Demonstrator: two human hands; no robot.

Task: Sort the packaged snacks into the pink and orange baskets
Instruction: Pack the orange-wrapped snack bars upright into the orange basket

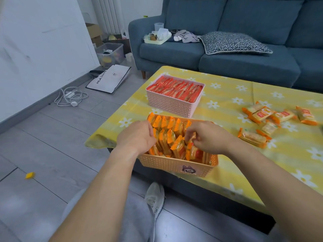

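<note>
An orange basket (pixel 176 164) sits at the table's near edge, packed with upright orange-wrapped snacks (pixel 167 126). My left hand (pixel 135 137) reaches into its left side, fingers curled down among the packs. My right hand (pixel 208 137) is over the right side, fingertips pinching an orange snack pack (pixel 191 137). Behind it stands a pink basket (pixel 172 104) full of red-wrapped snacks (pixel 176 87). Several loose orange packs (pixel 272 116) lie on the tablecloth to the right.
The low table has a yellow daisy tablecloth (pixel 227 95). A blue sofa (pixel 244 63) stands right behind it. My leg and white shoe (pixel 155 196) are below the table edge. A cable (pixel 70 96), a bag and bins lie on the floor at left.
</note>
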